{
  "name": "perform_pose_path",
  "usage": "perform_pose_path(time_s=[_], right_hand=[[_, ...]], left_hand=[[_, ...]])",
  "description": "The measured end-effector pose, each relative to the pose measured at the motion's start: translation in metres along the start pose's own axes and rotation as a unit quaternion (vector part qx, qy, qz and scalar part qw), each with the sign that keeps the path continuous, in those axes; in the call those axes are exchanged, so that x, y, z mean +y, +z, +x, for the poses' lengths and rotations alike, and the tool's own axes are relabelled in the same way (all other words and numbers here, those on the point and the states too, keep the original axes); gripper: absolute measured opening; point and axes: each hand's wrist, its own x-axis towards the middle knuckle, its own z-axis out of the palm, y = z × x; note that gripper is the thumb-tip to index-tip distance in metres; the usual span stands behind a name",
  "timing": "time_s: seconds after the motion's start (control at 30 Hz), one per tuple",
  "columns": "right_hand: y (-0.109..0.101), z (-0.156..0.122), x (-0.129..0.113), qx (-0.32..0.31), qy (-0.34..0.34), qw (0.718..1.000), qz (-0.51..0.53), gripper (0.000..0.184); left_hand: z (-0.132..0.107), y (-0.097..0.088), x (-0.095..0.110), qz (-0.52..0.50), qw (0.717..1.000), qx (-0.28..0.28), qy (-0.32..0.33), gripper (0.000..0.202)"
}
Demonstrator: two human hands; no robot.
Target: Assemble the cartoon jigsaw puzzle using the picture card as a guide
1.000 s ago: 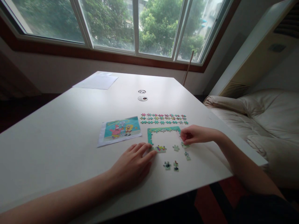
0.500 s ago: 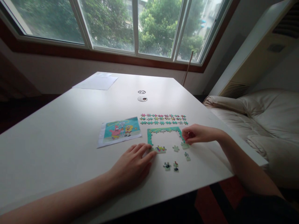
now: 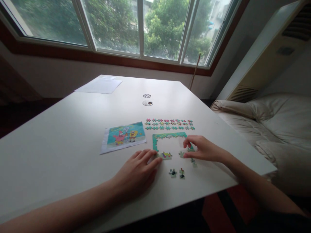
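Observation:
My left hand point(image 3: 137, 171) lies flat on the white table point(image 3: 60, 136), its fingers stretched out and touching the lower left corner of a half-built teal puzzle frame point(image 3: 167, 136). My right hand point(image 3: 201, 149) rests at the frame's lower right, thumb and forefinger pinched on a small pale puzzle piece point(image 3: 181, 154). Two dark loose pieces point(image 3: 177, 173) lie just below the frame, and another piece point(image 3: 193, 162) sits under my right wrist. A cartoon reference picture point(image 3: 123, 136) lies left of the frame.
Rows of several loose puzzle pieces point(image 3: 169, 124) lie beyond the frame. A cable grommet point(image 3: 147, 103) and a sheet of paper point(image 3: 98, 86) are farther back. The table's right edge drops off toward a cream sofa point(image 3: 274, 123). Windows span the back wall.
My right hand has slid left and toward me, from the frame's right side down to the loose piece at its lower right. My left hand has stayed put.

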Motion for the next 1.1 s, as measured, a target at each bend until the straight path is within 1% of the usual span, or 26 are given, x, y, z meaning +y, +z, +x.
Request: perform_pose_path(time_s=[0.13, 0.27, 0.33, 0.5, 0.6, 0.73, 0.83, 0.97, 1.1], right_hand=[[0.005, 0.005, -0.003, -0.029, 0.008, 1.0, -0.01, 0.031], [0.004, 0.009, -0.002, -0.055, -0.007, 0.998, 0.031, 0.025], [0.004, 0.01, -0.004, -0.056, -0.011, 0.997, 0.047, 0.025], [0.002, 0.007, -0.009, -0.057, 0.006, 0.996, 0.061, 0.019], [0.0, 0.003, -0.005, -0.051, -0.007, 0.995, 0.09, 0.015], [-0.006, 0.0, 0.009, -0.027, 0.0, 0.995, 0.1, 0.02], [-0.008, 0.0, 0.016, -0.034, 0.003, 0.994, 0.1, 0.023], [-0.006, 0.001, 0.015, -0.043, 0.006, 0.995, 0.093, 0.024], [-0.005, 0.002, 0.013, -0.05, 0.0, 0.995, 0.086, 0.025]], left_hand=[[0.001, 0.0, 0.0, 0.001, 1.0, 0.002, -0.002, 0.036], [0.001, 0.0, 0.0, 0.002, 1.0, 0.006, 0.0, 0.036], [0.001, -0.001, 0.0, 0.004, 1.0, 0.008, 0.001, 0.036], [0.0, -0.002, 0.001, -0.005, 1.0, 0.003, -0.001, 0.036], [0.0, -0.002, 0.001, -0.003, 1.0, -0.005, -0.006, 0.038], [0.0, -0.001, 0.0, -0.003, 1.0, -0.007, -0.002, 0.038], [0.0, 0.0, 0.0, -0.001, 1.0, -0.002, -0.001, 0.036], [0.0, 0.001, 0.0, 0.0, 1.0, 0.011, -0.002, 0.035], [0.0, 0.001, 0.0, -0.003, 1.0, 0.004, -0.005, 0.037]])
